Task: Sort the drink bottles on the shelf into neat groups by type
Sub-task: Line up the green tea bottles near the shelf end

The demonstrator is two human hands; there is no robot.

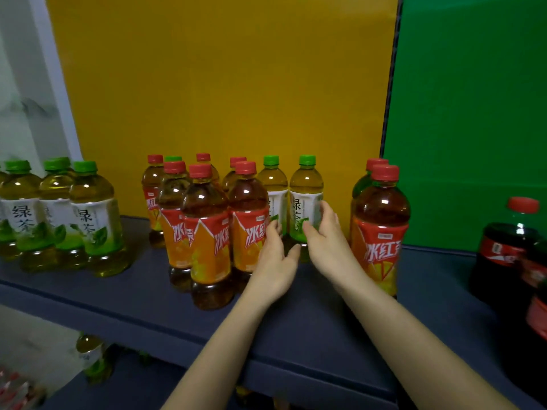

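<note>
Two green-capped green tea bottles stand at the back of the dark shelf [296, 315], one on the left [273, 184] and one on the right [305, 190]. My right hand [327, 241] wraps round the right one, thumb on its left side and fingers on its right. My left hand [276, 261] reaches in beside it; its fingertips touch the left green tea bottle where it meets a red-capped iced tea bottle [248, 220], and the thumb is spread apart. Several more iced tea bottles [207, 232] cluster to the left.
A group of green tea bottles [94, 220] stands at the far left. Two red-capped bottles [380, 229] stand just right of my right arm. Dark cola bottles [509, 250] fill the right edge. Yellow [222, 84] and green [473, 99] panels back the shelf. More bottles sit on a lower shelf [91, 356].
</note>
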